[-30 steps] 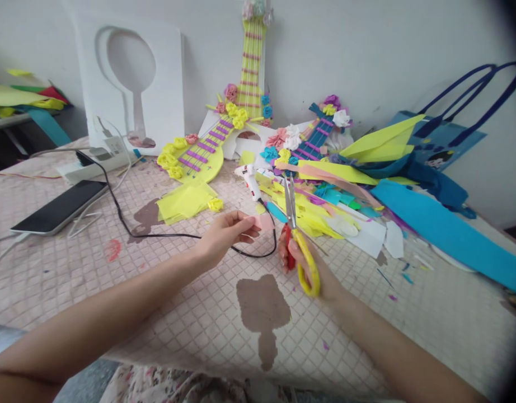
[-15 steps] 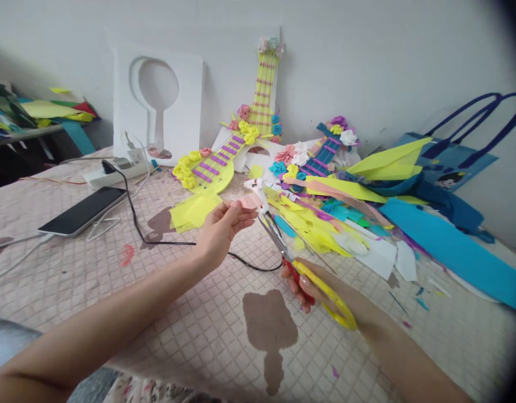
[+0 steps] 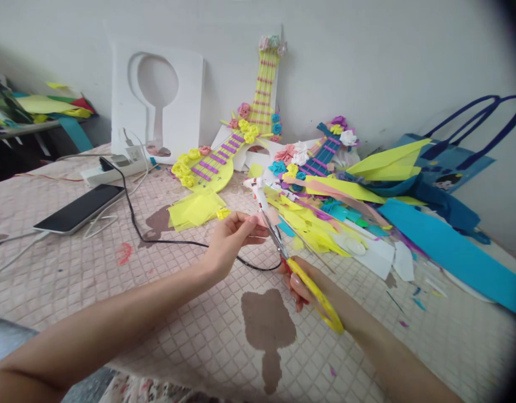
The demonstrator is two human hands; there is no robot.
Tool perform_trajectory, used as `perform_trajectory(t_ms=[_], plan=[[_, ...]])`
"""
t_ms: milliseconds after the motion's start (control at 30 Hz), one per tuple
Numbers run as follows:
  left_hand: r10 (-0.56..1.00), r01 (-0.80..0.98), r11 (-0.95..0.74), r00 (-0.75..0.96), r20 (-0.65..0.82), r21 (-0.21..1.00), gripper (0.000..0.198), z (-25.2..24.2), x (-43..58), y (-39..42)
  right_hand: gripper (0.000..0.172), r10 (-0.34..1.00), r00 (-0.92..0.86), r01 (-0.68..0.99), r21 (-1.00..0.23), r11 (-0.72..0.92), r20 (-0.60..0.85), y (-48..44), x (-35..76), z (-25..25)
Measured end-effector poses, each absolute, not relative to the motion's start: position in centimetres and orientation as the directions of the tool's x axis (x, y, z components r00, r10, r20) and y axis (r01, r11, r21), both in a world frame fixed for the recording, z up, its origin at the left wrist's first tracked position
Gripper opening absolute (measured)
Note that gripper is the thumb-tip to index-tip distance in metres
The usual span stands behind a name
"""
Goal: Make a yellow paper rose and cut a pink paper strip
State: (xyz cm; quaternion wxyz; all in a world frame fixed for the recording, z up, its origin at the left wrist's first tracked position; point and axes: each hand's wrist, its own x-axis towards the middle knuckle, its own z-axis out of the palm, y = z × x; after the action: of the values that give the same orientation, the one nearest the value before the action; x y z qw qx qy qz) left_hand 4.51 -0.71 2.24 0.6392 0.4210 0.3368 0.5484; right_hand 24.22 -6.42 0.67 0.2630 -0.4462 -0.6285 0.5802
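Note:
My left hand pinches a small piece of pink crepe paper between thumb and fingers. My right hand grips scissors with one yellow and one red handle. Their blades lie across the pink paper; whether they have cut into it I cannot tell. Just behind the paper lies a white hot glue gun, its black cord running under my left wrist. Left of it are a stack of yellow paper squares and a small yellow paper flower.
Paper-flower-trimmed toy instruments lean at the back beside a white foam board with a cut-out. Crepe paper scraps and a blue sheet cover the right. A phone, power strip and blue bag stand around.
My left hand has moved right with the pink paper, bringing it between the scissor blades. The scissors have shifted slightly left and their handles have closed somewhat. The small yellow flower has come into view.

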Motion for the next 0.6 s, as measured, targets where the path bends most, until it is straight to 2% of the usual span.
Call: perform_trajectory(t_ms=[333, 600], plan=[[0.986, -0.416, -0.001, 0.152, 0.07, 0.909, 0.025, 2.3, 4.7, -0.9, 0.034, 0.89, -0.421, 0.268, -0.962, -0.061, -0.174, -6.6, 23.8, 0.5], [0.987, -0.432, -0.003, 0.141, 0.071, 0.902, 0.022, 2.2, 4.7, -0.8, 0.034, 0.916, -0.361, 0.372, -0.928, -0.031, -0.176, -6.8, 23.0, 1.8]])
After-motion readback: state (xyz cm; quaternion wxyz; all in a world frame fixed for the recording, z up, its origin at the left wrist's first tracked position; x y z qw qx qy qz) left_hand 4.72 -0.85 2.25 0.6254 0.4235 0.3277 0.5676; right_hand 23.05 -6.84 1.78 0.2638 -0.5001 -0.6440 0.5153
